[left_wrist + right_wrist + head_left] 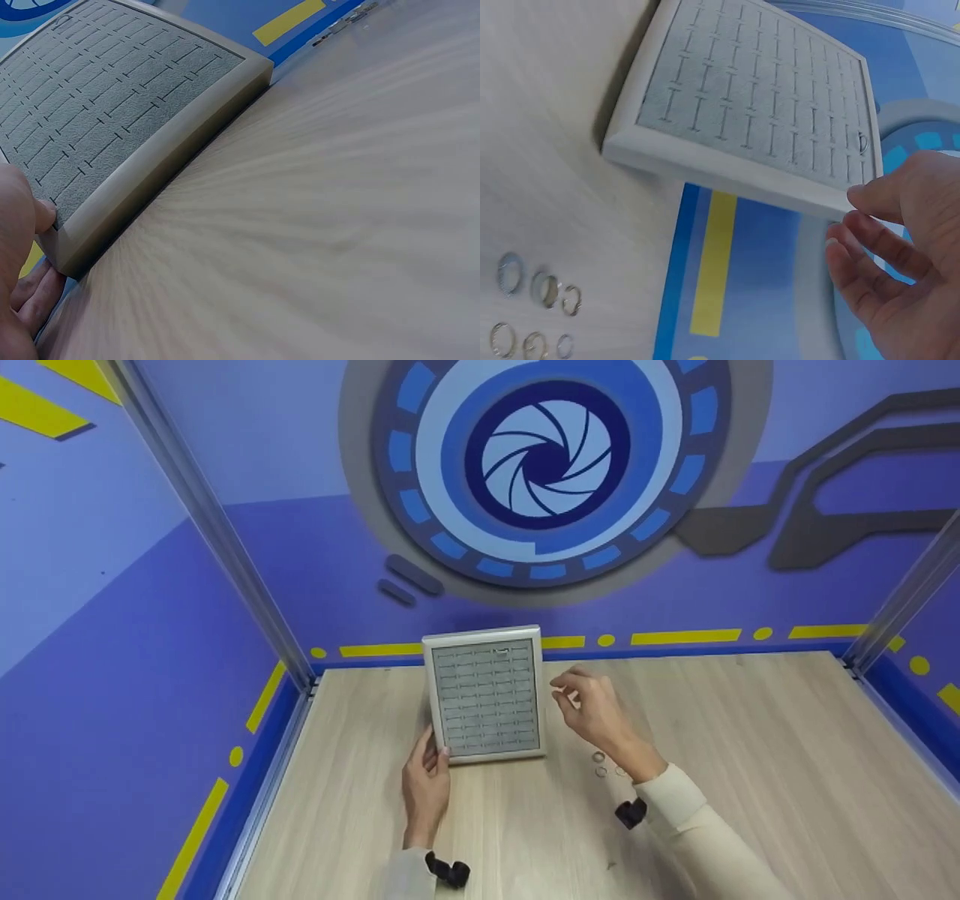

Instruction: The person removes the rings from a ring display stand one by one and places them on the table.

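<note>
A display tray (pixel 487 697) with a white frame and grey slotted lining leans upright near the back of the table. My left hand (pixel 426 787) grips its lower left corner, thumb on the front and fingers behind. One silver ring (pixel 501 652) sits in a slot of the top row. Just off the tray's right edge hovers my right hand (pixel 596 709), thumb and forefinger bent close together with a small gap. Nothing shows between those fingertips (pixel 855 196). Several loose rings (pixel 546 289) lie on the table below the right forearm.
The wooden tabletop (pixel 360 825) ends at a blue patterned back wall (pixel 300 562). Metal posts (pixel 217 532) rise at the corners. A small dark speck (pixel 611 865) lies near the front. Black wrist cameras (pixel 631 813) are strapped at the cuffs.
</note>
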`<move>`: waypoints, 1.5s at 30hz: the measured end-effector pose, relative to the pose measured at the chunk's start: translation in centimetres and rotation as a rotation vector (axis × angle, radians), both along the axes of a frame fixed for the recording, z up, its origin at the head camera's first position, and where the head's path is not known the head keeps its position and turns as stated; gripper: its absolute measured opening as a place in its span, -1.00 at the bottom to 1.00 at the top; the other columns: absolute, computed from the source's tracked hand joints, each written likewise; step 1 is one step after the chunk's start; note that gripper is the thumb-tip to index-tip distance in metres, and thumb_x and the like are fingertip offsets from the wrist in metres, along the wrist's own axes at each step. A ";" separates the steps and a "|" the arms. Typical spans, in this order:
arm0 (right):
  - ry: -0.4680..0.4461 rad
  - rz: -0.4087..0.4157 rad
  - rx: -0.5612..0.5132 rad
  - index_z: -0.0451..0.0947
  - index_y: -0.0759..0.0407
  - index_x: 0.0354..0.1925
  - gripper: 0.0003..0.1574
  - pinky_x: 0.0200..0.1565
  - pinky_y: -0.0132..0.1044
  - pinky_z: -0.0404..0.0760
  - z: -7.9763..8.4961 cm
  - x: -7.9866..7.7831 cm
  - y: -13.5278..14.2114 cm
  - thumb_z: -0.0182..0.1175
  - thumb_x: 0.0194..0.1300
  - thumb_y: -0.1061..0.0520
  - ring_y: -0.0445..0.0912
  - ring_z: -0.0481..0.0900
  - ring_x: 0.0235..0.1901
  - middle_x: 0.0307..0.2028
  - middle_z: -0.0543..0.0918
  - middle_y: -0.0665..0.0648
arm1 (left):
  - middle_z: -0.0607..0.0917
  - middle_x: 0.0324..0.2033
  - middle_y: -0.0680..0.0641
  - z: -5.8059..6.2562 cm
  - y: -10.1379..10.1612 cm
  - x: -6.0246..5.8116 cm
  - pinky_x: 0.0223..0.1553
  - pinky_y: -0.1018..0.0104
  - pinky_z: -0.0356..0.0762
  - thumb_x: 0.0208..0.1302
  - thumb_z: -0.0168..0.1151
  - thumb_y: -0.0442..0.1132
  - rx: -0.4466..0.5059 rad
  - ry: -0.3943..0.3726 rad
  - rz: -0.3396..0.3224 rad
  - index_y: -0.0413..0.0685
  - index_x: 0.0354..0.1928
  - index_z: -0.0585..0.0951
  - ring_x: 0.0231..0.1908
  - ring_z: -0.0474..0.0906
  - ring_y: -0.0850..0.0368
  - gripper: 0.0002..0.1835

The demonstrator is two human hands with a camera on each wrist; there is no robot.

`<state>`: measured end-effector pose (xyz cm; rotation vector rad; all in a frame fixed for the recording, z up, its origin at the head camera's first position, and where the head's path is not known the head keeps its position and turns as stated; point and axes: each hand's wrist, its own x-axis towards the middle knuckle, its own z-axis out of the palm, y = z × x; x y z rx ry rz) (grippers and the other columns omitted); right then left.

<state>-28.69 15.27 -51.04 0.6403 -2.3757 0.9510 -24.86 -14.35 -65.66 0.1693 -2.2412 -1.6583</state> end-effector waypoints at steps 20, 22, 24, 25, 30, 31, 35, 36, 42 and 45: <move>0.148 -0.015 0.051 0.79 0.30 -0.13 -0.82 -0.32 -0.17 0.77 1.6 -4.1 -5.1 0.39 0.30 0.42 0.00 0.65 -0.34 -0.20 0.72 0.20 | 0.57 0.46 -0.14 -0.3 0.2 -0.1 0.35 0.16 0.66 0.57 0.27 -0.28 -0.002 -0.002 -0.017 0.03 0.58 0.42 0.33 0.63 -0.05 -0.39; 0.143 -0.015 0.047 0.79 0.29 -0.14 -0.84 -0.26 -0.14 0.79 1.7 -4.3 -5.4 0.40 0.31 0.39 0.02 0.68 -0.30 -0.19 0.73 0.20 | 0.57 0.46 -0.12 -0.2 0.2 -0.1 0.35 0.17 0.67 0.57 0.27 -0.27 0.001 -0.004 -0.013 0.04 0.58 0.42 0.33 0.63 -0.04 -0.39; 0.128 -0.013 0.041 0.79 0.28 -0.13 -0.85 -0.22 -0.14 0.81 1.8 -4.5 -5.8 0.40 0.33 0.38 0.03 0.70 -0.27 -0.18 0.73 0.21 | 0.57 0.45 -0.13 -0.1 0.1 -0.1 0.34 0.16 0.67 0.56 0.27 -0.27 -0.002 -0.005 -0.008 0.05 0.58 0.42 0.32 0.64 -0.05 -0.39; 0.121 -0.014 0.039 0.79 0.28 -0.13 -0.86 -0.21 -0.15 0.82 1.8 -4.6 -6.0 0.40 0.34 0.37 0.03 0.71 -0.26 -0.17 0.74 0.21 | 0.57 0.45 -0.14 -0.1 0.1 -0.1 0.34 0.16 0.67 0.56 0.27 -0.28 -0.002 -0.003 -0.007 0.04 0.58 0.42 0.32 0.64 -0.05 -0.39; 0.097 -0.018 0.034 0.80 0.28 -0.12 -0.86 -0.24 -0.24 0.82 1.9 -5.0 -7.0 0.39 0.36 0.37 0.00 0.72 -0.27 -0.19 0.72 0.20 | 0.57 0.45 -0.16 -0.1 0.0 -0.1 0.34 0.15 0.67 0.56 0.28 -0.28 -0.011 0.001 -0.006 0.03 0.58 0.42 0.32 0.63 -0.07 -0.39; 0.096 -0.020 0.035 0.80 0.28 -0.12 -0.86 -0.24 -0.25 0.82 1.9 -5.1 -7.2 0.39 0.36 0.37 0.00 0.73 -0.28 -0.19 0.71 0.20 | 0.56 0.46 -0.16 -0.1 0.0 -0.1 0.34 0.15 0.67 0.56 0.28 -0.28 -0.012 0.002 -0.005 0.03 0.58 0.42 0.32 0.64 -0.07 -0.39; 0.087 -0.024 0.021 0.81 0.28 -0.08 -0.82 -0.26 -0.25 0.83 1.7 -5.3 -7.6 0.36 0.39 0.38 -0.01 0.73 -0.28 -0.20 0.70 0.19 | 0.53 0.48 -0.17 -0.1 0.0 0.1 0.34 0.12 0.67 0.56 0.27 -0.28 -0.007 0.009 -0.011 0.03 0.58 0.41 0.33 0.62 -0.09 -0.39; 0.085 -0.026 0.016 0.81 0.28 -0.07 -0.82 -0.26 -0.25 0.82 1.7 -5.4 -7.7 0.35 0.40 0.38 -0.01 0.73 -0.28 -0.20 0.69 0.19 | 0.52 0.49 -0.18 -0.1 0.0 0.1 0.34 0.11 0.67 0.56 0.27 -0.28 -0.006 0.012 -0.012 0.02 0.59 0.41 0.34 0.62 -0.10 -0.38; 0.081 -0.054 -0.002 0.83 0.25 -0.09 -0.83 -0.24 -0.19 0.82 1.7 -5.5 -8.1 0.33 0.44 0.36 0.03 0.72 -0.26 -0.20 0.69 0.18 | 0.51 0.50 -0.16 0.1 0.0 0.2 0.34 0.15 0.67 0.57 0.27 -0.25 0.011 -0.006 -0.016 0.08 0.59 0.41 0.34 0.62 -0.08 -0.39; 0.084 -0.066 -0.003 0.83 0.26 -0.12 -0.84 -0.22 -0.19 0.82 1.6 -5.5 -8.2 0.33 0.44 0.36 0.03 0.72 -0.25 -0.22 0.68 0.18 | 0.50 0.51 -0.16 0.0 0.0 0.2 0.33 0.17 0.68 0.57 0.27 -0.26 0.016 -0.016 -0.014 0.09 0.59 0.42 0.33 0.63 -0.08 -0.39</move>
